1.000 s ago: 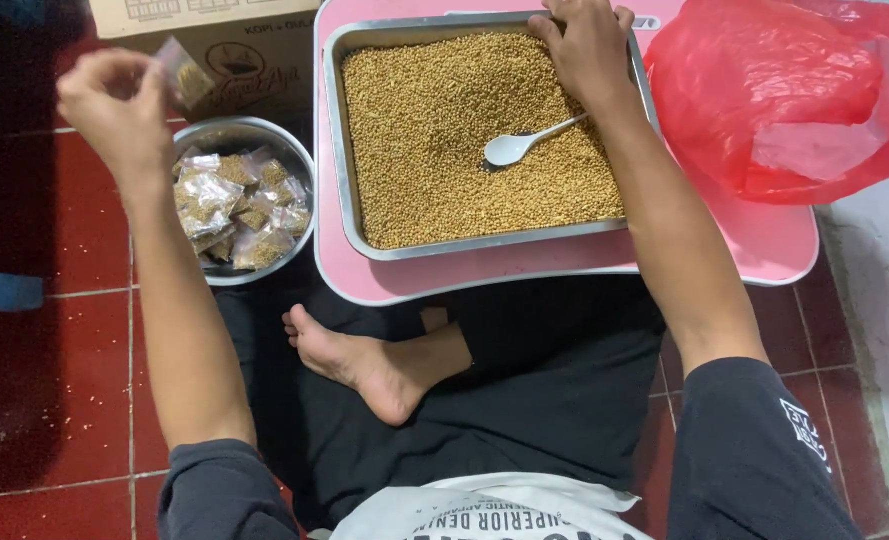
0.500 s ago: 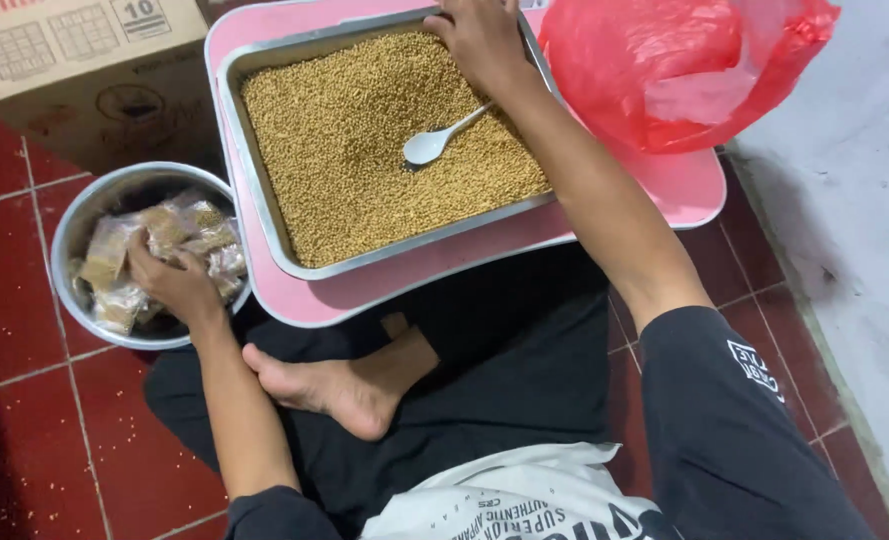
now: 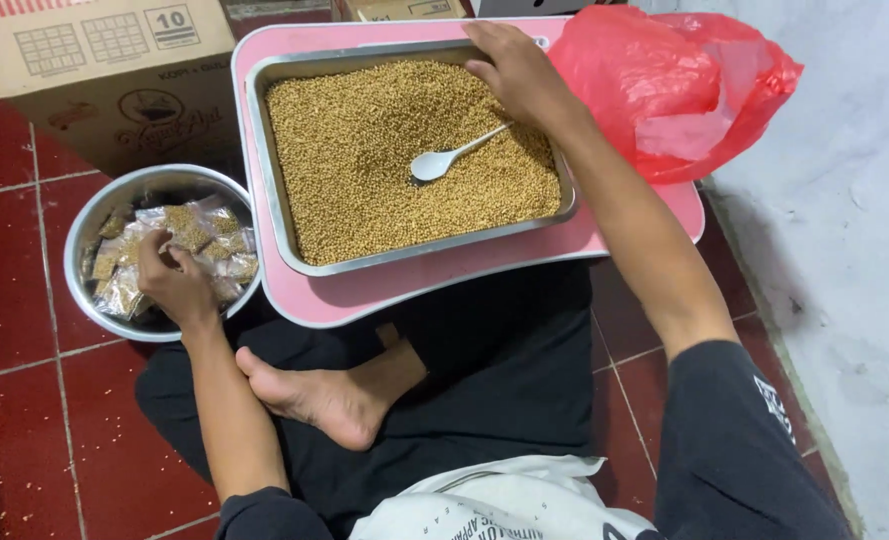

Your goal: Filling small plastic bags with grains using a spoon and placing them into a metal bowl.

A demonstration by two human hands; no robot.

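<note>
I sit cross-legged on a red tiled floor. My left hand [image 3: 172, 277] reaches into a round metal bowl [image 3: 86, 232] of several small clear packets [image 3: 192, 228] filled with brown grain; its fingers curl over the packets. My right hand [image 3: 519, 72] rests on the far right side of a rectangular metal tray [image 3: 264, 170] heaped with brown grain [image 3: 364, 150], holding the handle end of a white plastic spoon [image 3: 444, 158] that lies on the grain. The tray stands on a pink low table [image 3: 404, 285] over my lap.
A cardboard box [image 3: 104, 70] stands behind the bowl at the upper left. A red plastic bag [image 3: 684, 85] lies at the table's right end, against a pale grey wall or floor [image 3: 844, 250]. My bare foot [image 3: 314, 395] rests below the table.
My left hand came down from the air, where it held a packet, into the bowl. The view has shifted, so tray and bag sit further right. My right hand stayed at the tray.
</note>
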